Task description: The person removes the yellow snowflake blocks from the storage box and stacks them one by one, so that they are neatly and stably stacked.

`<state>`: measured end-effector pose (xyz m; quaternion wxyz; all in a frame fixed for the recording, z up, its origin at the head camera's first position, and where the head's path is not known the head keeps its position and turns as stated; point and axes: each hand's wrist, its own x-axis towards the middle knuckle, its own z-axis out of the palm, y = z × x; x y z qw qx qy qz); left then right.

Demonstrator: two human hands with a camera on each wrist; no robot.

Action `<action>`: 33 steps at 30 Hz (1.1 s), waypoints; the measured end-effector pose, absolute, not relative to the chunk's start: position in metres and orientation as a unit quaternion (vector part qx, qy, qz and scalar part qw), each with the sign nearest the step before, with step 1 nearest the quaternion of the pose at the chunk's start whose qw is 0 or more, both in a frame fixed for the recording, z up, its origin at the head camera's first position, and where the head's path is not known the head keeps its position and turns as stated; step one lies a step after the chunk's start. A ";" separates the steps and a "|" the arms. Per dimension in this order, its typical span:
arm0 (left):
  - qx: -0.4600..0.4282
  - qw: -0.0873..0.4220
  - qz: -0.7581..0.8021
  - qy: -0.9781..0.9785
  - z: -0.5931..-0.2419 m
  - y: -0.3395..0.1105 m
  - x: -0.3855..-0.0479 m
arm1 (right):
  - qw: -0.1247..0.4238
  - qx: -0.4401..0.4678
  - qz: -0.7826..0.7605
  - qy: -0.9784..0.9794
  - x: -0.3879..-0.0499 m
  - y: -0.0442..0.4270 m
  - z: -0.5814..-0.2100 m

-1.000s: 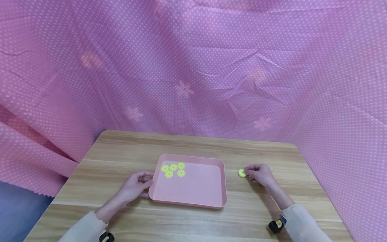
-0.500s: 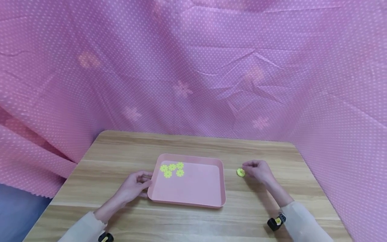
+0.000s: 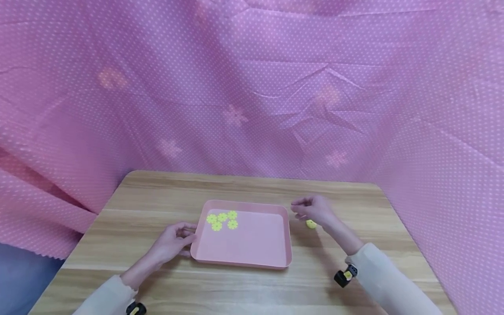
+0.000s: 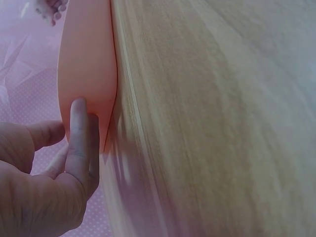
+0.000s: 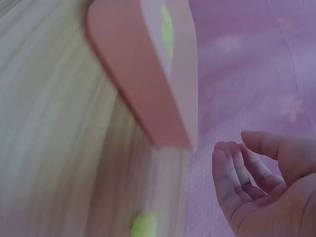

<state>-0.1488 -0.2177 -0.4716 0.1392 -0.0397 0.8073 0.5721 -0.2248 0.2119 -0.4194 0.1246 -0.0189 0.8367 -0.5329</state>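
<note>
A shallow pink tray (image 3: 252,238) lies on the table with several yellow flower-shaped pieces (image 3: 222,217) in its far left part. My left hand (image 3: 173,243) touches the tray's left side; in the left wrist view its fingers (image 4: 79,143) lie against the outer wall and its thumb is at the rim. Raised just beyond the tray's right edge is my right hand (image 3: 316,211). Its fingers are loosely bent, and no object shows between thumb and fingertips in the right wrist view. Another yellow flower-shaped piece (image 3: 311,224) rests on the table beneath that hand, partly hidden.
The wooden table (image 3: 244,291) extends around the tray on all sides. Pink dotted cloth (image 3: 252,87) hangs behind it and at both sides. A black wrist device (image 3: 344,276) sits at the right sleeve, and another (image 3: 135,308) at the left.
My right hand has risen from the yellow piece on the table and moved left towards the tray. The left hand stays at the tray's side. The view has shifted slightly.
</note>
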 end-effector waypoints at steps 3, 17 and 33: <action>-0.033 0.141 0.573 0.807 -0.470 -0.217 -0.149 | 0.133 -0.036 -0.543 0.828 -0.227 0.196 -0.416; -0.032 0.143 0.579 0.802 -0.470 -0.217 -0.148 | 0.157 -0.078 -0.533 0.827 -0.236 0.127 -0.417; -0.023 0.146 0.574 0.805 -0.470 -0.218 -0.149 | 0.176 -0.103 -0.496 0.844 -0.250 0.079 -0.442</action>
